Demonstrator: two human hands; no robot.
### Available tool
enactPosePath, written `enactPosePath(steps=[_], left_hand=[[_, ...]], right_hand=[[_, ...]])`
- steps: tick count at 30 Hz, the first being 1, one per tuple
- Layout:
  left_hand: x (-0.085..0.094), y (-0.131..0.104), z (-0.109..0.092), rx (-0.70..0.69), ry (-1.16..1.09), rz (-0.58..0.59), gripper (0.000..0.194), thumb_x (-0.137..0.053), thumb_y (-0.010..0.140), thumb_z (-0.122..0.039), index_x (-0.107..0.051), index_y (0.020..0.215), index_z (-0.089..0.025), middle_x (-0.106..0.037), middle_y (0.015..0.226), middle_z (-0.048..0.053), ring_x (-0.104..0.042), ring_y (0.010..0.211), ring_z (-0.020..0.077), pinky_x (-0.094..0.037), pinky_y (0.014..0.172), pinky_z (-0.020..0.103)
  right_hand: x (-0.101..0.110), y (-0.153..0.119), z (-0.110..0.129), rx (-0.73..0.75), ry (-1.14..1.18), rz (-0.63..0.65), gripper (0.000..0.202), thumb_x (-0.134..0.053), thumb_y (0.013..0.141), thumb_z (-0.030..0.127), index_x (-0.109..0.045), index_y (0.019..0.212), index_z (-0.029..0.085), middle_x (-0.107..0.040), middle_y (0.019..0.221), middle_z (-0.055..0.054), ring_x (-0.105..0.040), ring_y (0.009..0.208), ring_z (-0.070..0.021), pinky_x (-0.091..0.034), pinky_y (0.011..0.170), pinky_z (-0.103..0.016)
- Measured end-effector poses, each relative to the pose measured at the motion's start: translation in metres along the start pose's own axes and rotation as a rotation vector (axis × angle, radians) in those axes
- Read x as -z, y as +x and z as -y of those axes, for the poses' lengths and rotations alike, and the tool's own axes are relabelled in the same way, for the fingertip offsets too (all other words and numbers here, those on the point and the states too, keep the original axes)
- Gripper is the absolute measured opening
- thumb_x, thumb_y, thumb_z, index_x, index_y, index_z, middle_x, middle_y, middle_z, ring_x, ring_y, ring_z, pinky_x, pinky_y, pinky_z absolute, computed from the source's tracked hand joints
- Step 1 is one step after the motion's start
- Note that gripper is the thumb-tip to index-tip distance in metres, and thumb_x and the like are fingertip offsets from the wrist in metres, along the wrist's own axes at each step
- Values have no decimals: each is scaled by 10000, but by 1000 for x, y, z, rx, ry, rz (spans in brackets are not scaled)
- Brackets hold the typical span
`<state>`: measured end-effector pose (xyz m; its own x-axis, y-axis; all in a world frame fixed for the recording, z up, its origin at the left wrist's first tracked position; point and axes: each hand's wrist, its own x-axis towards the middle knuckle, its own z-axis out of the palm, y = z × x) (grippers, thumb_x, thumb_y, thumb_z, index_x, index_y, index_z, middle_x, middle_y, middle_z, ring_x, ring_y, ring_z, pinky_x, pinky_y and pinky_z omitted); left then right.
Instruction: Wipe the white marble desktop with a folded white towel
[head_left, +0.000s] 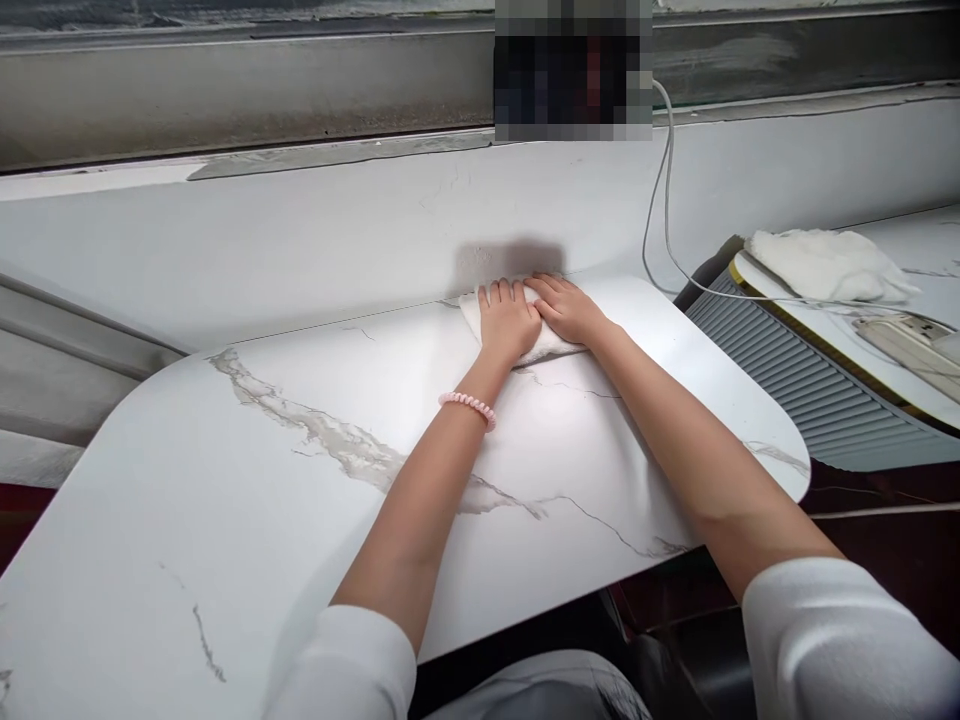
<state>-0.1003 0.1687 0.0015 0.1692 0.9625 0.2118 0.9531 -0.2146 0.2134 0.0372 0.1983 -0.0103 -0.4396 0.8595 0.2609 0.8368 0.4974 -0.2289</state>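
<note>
A folded white cloth (551, 345) lies on the white marble-patterned table (247, 520), close to its far edge by the wall. My left hand (508, 322) presses flat on the cloth, fingers spread and pointing at the wall. Beside it my right hand (568, 308) also rests on the cloth, its fingers stretched out toward the left and its thumb side touching my left hand. A pink coiled band (469, 402) is around my left wrist. Parts of the cloth are hidden under both hands.
A white wall (300, 230) rises behind the table. A white cable (667, 200) hangs at the right, running toward a second table (810, 335) with ribbed sides. On that one lie a crumpled white cloth (832, 265) and a power strip (915, 345).
</note>
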Motion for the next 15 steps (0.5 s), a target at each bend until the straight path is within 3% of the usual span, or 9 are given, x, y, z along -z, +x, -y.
enactPosePath(steps=[6, 11, 15], left_hand=[[4, -30, -22, -2, -18, 63, 584, -264, 994, -264, -351, 1518, -21, -332, 1598, 200, -256, 1502, 314, -104, 1244, 525], [7, -76, -56, -41, -56, 90, 586, -274, 999, -267, -330, 1528, -22, -305, 1610, 193, -214, 1517, 316, -92, 1245, 534], [11, -115, -85, -93, -95, 121, 596, -277, 1003, -284, -319, 1532, -12, -287, 1617, 196, -196, 1520, 327, -83, 1251, 530]], right_hand=[[11, -38, 5, -27, -54, 81, 580, -263, 987, 295, -388, 1507, 71, -353, 1599, -166, -283, 1489, -291, -252, 1197, -499], [31, -100, 10, 0, -103, 107, 573, -236, 1007, 327, -362, 1514, 91, -322, 1612, -178, -242, 1511, -283, -280, 1188, -540], [46, -156, 17, -64, -144, 120, 582, -189, 1014, 352, -358, 1517, 112, -315, 1620, -154, -219, 1523, -256, -266, 1212, -515]])
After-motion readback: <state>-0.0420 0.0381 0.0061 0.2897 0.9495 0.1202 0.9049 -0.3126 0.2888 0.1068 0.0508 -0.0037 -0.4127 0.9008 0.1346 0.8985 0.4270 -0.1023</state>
